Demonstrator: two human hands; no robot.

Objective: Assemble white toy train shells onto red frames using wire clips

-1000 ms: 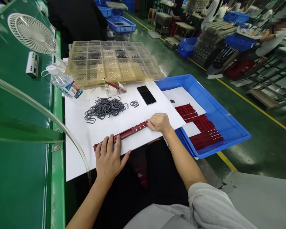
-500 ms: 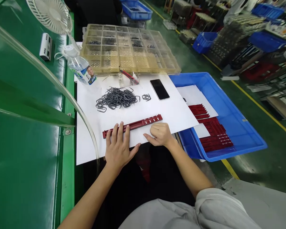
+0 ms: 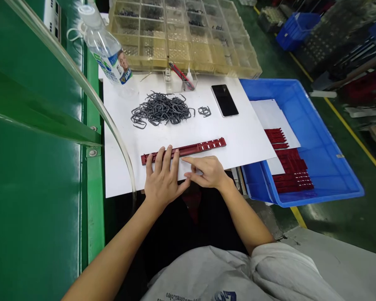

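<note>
L hand (image 3: 164,177): released, fingers spread flat on left end of red plastic strip (image 3: 203,146), no grip. R hand (image 3: 207,172): loosely curled, grasping nothing, fingertips on white sheet (image 3: 247,142) just below strip, index tip nr L thumb.

Strip lies flat on sheet, nr front edge. Beyond it: dark grey wire clips (image 3: 161,109) in loose pile, small clump (image 3: 204,111) just right of pile, black phone (image 3: 224,100), clear cup (image 3: 180,81) w/ red-handled tool, compartment box (image 3: 181,37). Right of sheet: blue tray (image 3: 332,167) holding more red strips (image 3: 293,177).
</note>
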